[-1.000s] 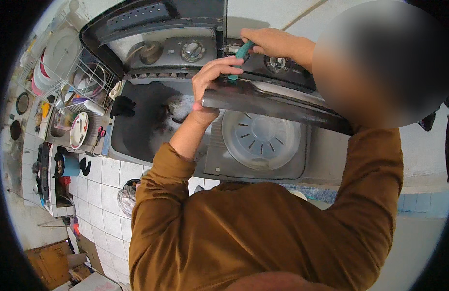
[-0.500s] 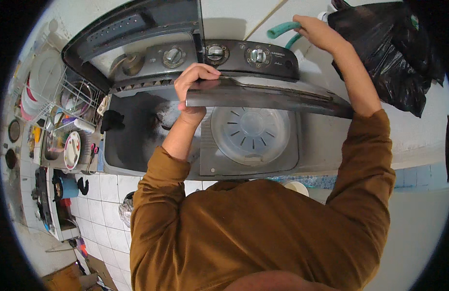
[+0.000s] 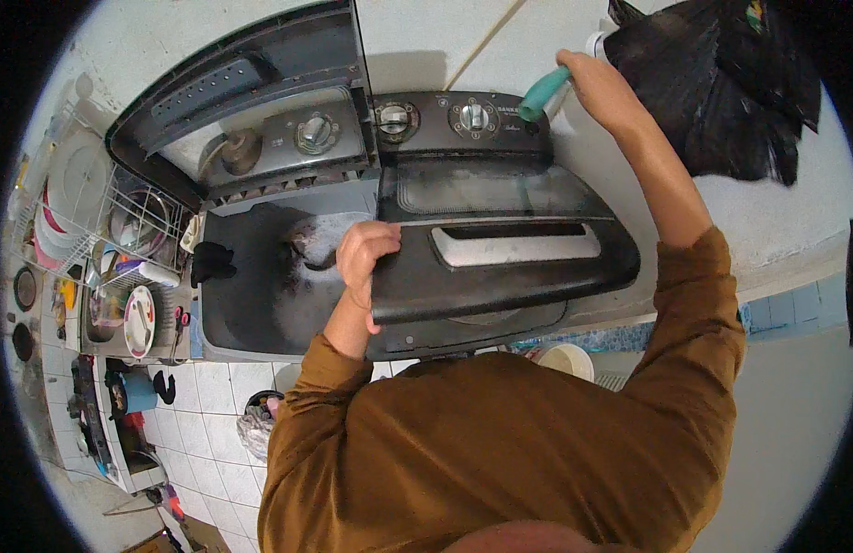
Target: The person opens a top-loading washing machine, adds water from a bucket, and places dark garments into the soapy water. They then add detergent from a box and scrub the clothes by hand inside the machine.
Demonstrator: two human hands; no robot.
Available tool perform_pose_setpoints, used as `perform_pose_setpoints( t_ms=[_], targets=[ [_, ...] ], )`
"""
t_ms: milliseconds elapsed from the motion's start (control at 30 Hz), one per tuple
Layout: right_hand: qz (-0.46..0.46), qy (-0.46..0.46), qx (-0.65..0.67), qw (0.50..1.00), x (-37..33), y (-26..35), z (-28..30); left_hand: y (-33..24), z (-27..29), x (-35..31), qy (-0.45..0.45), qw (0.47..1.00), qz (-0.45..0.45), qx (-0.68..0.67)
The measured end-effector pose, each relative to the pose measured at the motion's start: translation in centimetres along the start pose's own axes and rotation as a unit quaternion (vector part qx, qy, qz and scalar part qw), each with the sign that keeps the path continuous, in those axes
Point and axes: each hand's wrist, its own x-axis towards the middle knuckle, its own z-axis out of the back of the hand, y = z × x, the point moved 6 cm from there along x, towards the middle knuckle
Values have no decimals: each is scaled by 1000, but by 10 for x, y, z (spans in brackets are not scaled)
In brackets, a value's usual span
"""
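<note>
A twin-tub washing machine stands before me. My left hand (image 3: 362, 263) grips the left edge of the dark spin-side lid (image 3: 509, 286), fingers curled over the top and a thumb tip showing below. The lid is tilted low over the spin compartment, hiding most of it. Held up at the back right, my right hand (image 3: 600, 88) is closed around a green hose (image 3: 542, 94), whose end points down left above the control panel (image 3: 426, 129). Left of the lid, the wash tub (image 3: 251, 304) is uncovered, with whitish foam (image 3: 320, 241) and something dark inside.
The wash-side lid (image 3: 251, 101) stands raised at the back left. A dark cloth (image 3: 211, 262) hangs at the tub's left rim. A black plastic bag (image 3: 712, 92) is at the far right. Farther left are a dish rack (image 3: 136, 207) and a plate (image 3: 140, 321). A bucket (image 3: 566, 359) sits below.
My left hand has swung the spin-side lid down toward me, covering the spin compartment's inner cover. My right hand still holds the hose, its end now pointing lower.
</note>
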Motion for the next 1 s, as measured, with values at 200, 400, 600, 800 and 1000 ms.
perform_pose_setpoints(
  t_ms=[200,400,600,800,1000],
  targets=[
    [-8,161,-100,982,16,-14,-52,-1,-2,-7,-46,999,-1,23],
    [-144,483,4,864,-52,-21,-101,5,0,-10,-28,999,-28,-18],
    [-315,395,178,844,-136,-59,-100,3,-1,-5,-26,998,-42,-30],
    [-338,138,410,836,-198,-43,-75,1,3,3,-31,998,-43,-14],
    [-378,-135,370,838,-304,-29,-93,8,-1,17,-46,998,-38,-7]
  ],
)
